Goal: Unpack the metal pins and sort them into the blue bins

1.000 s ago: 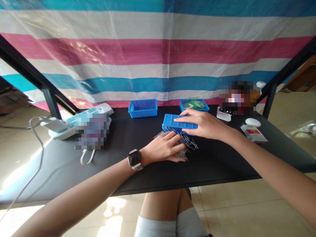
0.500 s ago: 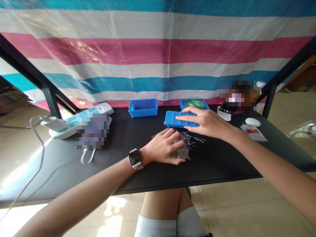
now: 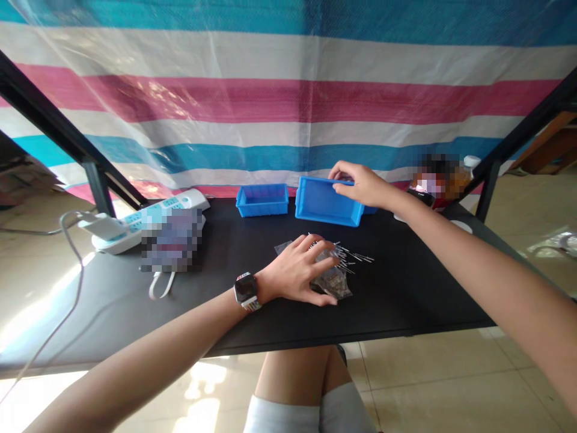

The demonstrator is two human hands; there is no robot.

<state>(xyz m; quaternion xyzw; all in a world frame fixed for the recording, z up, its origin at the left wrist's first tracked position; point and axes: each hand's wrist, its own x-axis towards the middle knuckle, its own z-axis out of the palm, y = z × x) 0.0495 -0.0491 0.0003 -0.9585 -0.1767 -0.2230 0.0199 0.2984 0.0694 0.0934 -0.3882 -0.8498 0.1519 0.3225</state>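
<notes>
My left hand (image 3: 301, 269), with a smartwatch (image 3: 246, 291) on the wrist, rests with spread fingers on a pile of thin metal pins and clear plastic bags (image 3: 339, 266) in the middle of the black table (image 3: 225, 313). My right hand (image 3: 360, 183) reaches to the back of the table and grips the far rim of a blue plastic bin (image 3: 322, 203), which is tilted so that its open side faces me. The bin looks empty inside.
A second blue bin (image 3: 262, 199) stands left of the held one. A white power strip (image 3: 135, 219) with a plug and cable lies at the back left. Blurred objects sit at the back left and back right. A striped tarp hangs behind the table.
My right hand has lifted the blue bin off the pins, turned it open side toward me and carried it to the back of the table. My left hand stays on the pile.
</notes>
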